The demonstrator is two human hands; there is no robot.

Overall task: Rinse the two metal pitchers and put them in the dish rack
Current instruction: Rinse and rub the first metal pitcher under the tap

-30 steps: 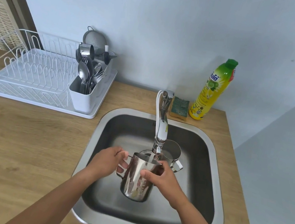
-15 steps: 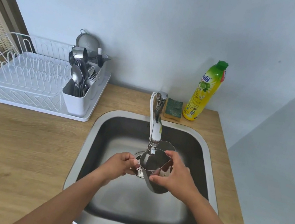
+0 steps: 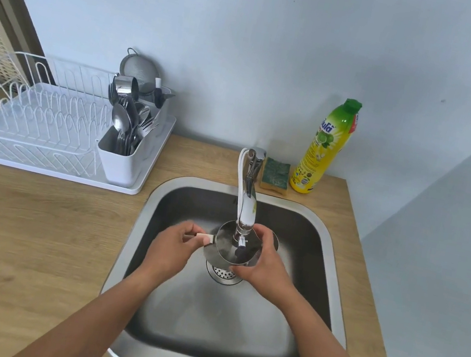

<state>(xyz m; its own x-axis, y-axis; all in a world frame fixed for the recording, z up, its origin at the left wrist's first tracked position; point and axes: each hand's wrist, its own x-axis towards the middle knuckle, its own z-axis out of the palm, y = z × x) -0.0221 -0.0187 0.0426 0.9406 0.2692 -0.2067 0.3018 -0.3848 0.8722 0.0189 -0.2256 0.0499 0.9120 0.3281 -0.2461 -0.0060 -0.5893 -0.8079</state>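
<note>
I hold a metal pitcher under the tap spout, over the sink's drain, with its mouth facing up toward me. My left hand grips its handle on the left side. My right hand wraps round its right wall. A second metal pitcher stands in the sink just behind my right hand, mostly hidden by it. The white dish rack sits on the counter at the left, with no pitcher in it.
The steel sink is set in a wooden counter. A white cutlery holder with spoons and forks stands at the rack's right end. A sponge and a yellow dish soap bottle stand behind the sink.
The pitcher has been raised and turned from upright with its side showing to mouth-up right under the spout. Both hands kept their hold.
</note>
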